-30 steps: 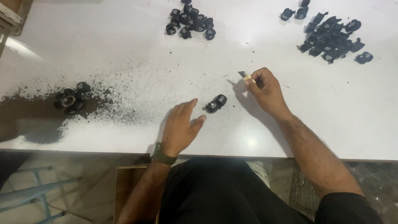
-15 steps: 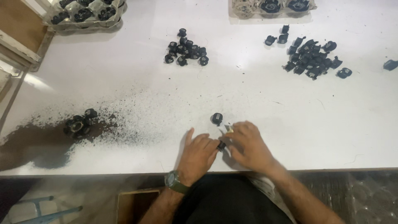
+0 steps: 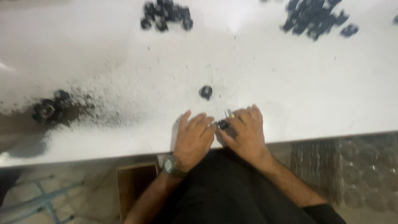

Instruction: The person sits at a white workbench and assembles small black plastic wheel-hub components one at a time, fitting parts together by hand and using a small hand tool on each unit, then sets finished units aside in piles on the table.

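At the near edge of the white bench [image 3: 290, 83], both hands meet over one small black part [image 3: 222, 123]. The left hand [image 3: 194, 139], a watch [image 3: 169, 165] on its wrist, and the right hand [image 3: 245, 133] pinch that part between their fingertips, and a thin metal tool tip [image 3: 227, 113] shows just above it. A single black part [image 3: 206, 91] lies just beyond at 12 o'clock. Dark dust and a few parts [image 3: 49, 108] sit at 9 o'clock. Farther off lie two heaps: one [image 3: 166, 12] at 11 o'clock, another [image 3: 317, 21] at 1 o'clock.
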The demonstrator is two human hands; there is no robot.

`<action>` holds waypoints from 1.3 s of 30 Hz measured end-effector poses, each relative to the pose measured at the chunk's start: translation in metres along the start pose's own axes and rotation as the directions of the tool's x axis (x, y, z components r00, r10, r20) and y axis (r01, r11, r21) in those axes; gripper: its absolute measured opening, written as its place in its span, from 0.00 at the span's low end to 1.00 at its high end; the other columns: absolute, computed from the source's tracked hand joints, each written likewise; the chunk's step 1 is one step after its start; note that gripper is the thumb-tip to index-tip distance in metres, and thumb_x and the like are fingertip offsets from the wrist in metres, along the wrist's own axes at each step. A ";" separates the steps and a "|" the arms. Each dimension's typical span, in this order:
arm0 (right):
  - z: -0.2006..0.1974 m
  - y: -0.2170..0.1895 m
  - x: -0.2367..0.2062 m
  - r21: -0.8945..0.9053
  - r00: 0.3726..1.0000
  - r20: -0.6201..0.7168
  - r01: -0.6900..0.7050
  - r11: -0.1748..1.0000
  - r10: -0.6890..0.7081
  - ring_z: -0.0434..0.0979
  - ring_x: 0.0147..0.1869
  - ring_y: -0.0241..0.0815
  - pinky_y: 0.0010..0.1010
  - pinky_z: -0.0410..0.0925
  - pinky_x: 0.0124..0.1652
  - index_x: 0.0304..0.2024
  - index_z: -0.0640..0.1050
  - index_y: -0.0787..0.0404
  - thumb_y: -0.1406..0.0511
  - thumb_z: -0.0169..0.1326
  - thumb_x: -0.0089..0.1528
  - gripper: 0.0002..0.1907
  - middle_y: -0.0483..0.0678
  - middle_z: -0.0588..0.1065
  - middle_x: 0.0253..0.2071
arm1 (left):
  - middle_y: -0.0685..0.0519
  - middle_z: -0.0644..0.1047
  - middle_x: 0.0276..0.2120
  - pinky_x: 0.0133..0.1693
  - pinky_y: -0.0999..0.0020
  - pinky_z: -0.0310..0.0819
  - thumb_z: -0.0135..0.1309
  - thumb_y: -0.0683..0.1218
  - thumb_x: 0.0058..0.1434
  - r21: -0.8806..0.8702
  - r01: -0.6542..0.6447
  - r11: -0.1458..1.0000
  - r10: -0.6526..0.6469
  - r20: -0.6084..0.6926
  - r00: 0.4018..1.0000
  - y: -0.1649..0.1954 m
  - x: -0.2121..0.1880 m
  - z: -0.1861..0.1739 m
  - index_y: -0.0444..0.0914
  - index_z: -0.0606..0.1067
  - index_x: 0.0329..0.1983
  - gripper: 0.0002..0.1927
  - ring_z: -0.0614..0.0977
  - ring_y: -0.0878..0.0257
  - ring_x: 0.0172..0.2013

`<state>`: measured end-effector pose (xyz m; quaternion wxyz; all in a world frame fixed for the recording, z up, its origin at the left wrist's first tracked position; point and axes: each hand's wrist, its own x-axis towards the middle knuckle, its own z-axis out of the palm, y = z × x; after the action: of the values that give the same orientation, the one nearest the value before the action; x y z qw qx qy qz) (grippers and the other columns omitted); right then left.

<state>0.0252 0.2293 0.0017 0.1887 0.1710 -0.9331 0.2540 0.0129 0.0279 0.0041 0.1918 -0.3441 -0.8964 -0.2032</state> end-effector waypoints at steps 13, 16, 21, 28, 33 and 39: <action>0.000 0.000 -0.005 0.053 1.000 0.021 0.003 0.999 -0.004 0.68 0.59 0.54 0.65 0.54 0.68 0.44 0.80 0.60 0.62 0.70 0.51 0.21 0.52 0.69 0.47 | 0.47 0.73 0.62 0.65 0.48 0.63 0.61 0.42 0.61 -0.014 -0.052 0.999 0.052 0.082 0.995 -0.002 0.013 -0.012 0.39 0.79 0.54 0.17 0.71 0.49 0.66; -0.006 0.005 -0.005 0.101 0.999 -0.035 0.031 0.994 -0.028 0.68 0.56 0.53 0.63 0.55 0.66 0.42 0.79 0.61 0.61 0.69 0.52 0.19 0.52 0.69 0.46 | 0.48 0.74 0.60 0.61 0.47 0.65 0.60 0.42 0.58 -0.029 -0.076 0.997 0.079 0.126 0.989 0.005 0.024 -0.018 0.39 0.79 0.49 0.15 0.72 0.49 0.63; -0.016 0.007 -0.009 0.104 1.000 0.019 -0.002 0.995 0.000 0.65 0.47 0.46 0.55 0.59 0.61 0.35 0.77 0.58 0.57 0.67 0.59 0.14 0.48 0.66 0.39 | 0.47 0.75 0.56 0.58 0.44 0.66 0.62 0.43 0.51 -0.024 -0.111 0.994 0.114 0.156 0.981 0.015 0.023 -0.014 0.38 0.80 0.44 0.16 0.73 0.49 0.60; -0.020 0.004 -0.017 0.133 0.998 0.022 -0.056 0.990 0.053 0.66 0.49 0.46 0.60 0.56 0.65 0.36 0.79 0.58 0.56 0.67 0.58 0.15 0.48 0.67 0.39 | 0.48 0.76 0.53 0.56 0.43 0.69 0.64 0.42 0.48 0.029 0.043 0.999 -0.044 0.048 0.998 0.014 -0.006 0.020 0.40 0.80 0.38 0.13 0.77 0.49 0.56; -0.015 0.006 -0.033 0.235 0.981 -0.192 0.033 0.972 0.013 0.73 0.59 0.46 0.63 0.48 0.74 0.49 0.80 0.57 0.58 0.63 0.63 0.15 0.48 0.72 0.45 | 0.44 0.76 0.52 0.54 0.44 0.70 0.65 0.46 0.53 -0.026 0.058 0.998 -0.058 0.011 0.998 0.002 -0.018 0.030 0.38 0.80 0.40 0.13 0.77 0.48 0.55; 0.000 -0.001 -0.055 0.406 0.984 -0.159 -0.009 0.914 0.081 0.75 0.61 0.46 0.63 0.49 0.78 0.52 0.78 0.61 0.65 0.58 0.68 0.11 0.50 0.75 0.48 | 0.49 0.78 0.52 0.62 0.43 0.69 0.65 0.44 0.58 0.076 0.113 0.991 -0.113 -0.001 0.994 0.016 -0.018 0.029 0.41 0.80 0.41 0.09 0.80 0.51 0.56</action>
<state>0.0738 0.2406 -0.0220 0.2234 0.1621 -0.8445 0.4590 0.0307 0.0436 -0.0259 0.1913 -0.2857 -0.9218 -0.1788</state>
